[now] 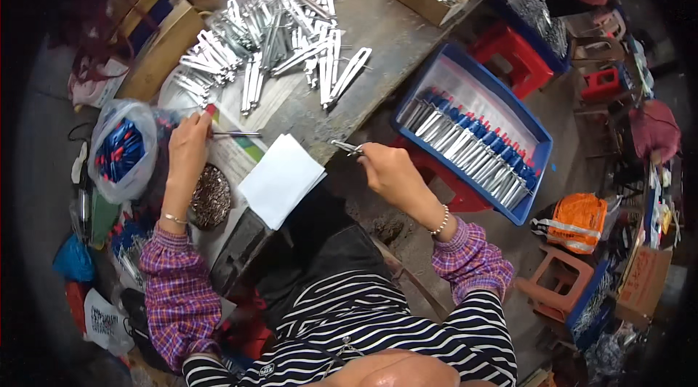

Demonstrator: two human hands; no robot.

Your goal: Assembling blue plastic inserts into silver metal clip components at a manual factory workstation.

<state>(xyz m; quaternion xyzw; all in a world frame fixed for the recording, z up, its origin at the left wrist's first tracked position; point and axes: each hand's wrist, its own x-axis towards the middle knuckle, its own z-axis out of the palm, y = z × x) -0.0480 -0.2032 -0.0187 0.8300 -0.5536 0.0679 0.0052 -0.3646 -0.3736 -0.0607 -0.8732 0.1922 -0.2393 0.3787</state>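
One metal pc [349, 147] pinched in R hand [392, 173], tip L.

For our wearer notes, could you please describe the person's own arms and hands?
The left hand and right hand are ungloved, each with a bracelet; the right one looks beaded. Gathered, purple checked sleeve covers go over black-and-white striped sleeves.

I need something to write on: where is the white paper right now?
In the head view, the white paper lies just left of centre at the table's near edge, between the left hand and the right hand.
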